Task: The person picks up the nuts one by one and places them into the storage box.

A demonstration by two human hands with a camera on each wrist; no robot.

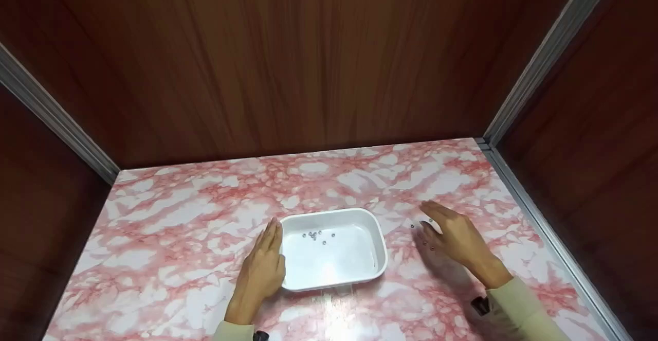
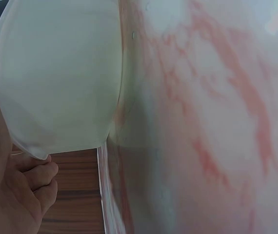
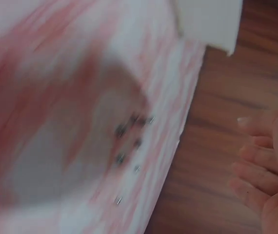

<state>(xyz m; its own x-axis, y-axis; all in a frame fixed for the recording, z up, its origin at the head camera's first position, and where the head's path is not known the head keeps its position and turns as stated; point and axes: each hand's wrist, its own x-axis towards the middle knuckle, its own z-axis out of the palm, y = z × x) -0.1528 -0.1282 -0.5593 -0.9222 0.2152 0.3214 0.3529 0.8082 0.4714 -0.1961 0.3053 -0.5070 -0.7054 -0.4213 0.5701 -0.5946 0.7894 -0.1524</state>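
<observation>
Against tray (image 1: 344, 266), left side: left hand (image 1: 263, 266), fingers together; right hand (image 1: 455, 234), thumb spread, near metallic pieces (image 1: 412, 226), probably light, slippery; pinch edgewise.

One white tray (image 1: 334, 269), lower centre of head view. Small metal pieces (image 1: 333, 235): about seven inside, clustered; four visible outside, lower right. Two hands: left hand (image 1: 261, 270), right hand (image 1: 458, 235).

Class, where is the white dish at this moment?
In the head view, the white dish sits on the marbled tabletop, below the picture's centre, with the left hand against its left end and the right hand apart, to its right.
</observation>
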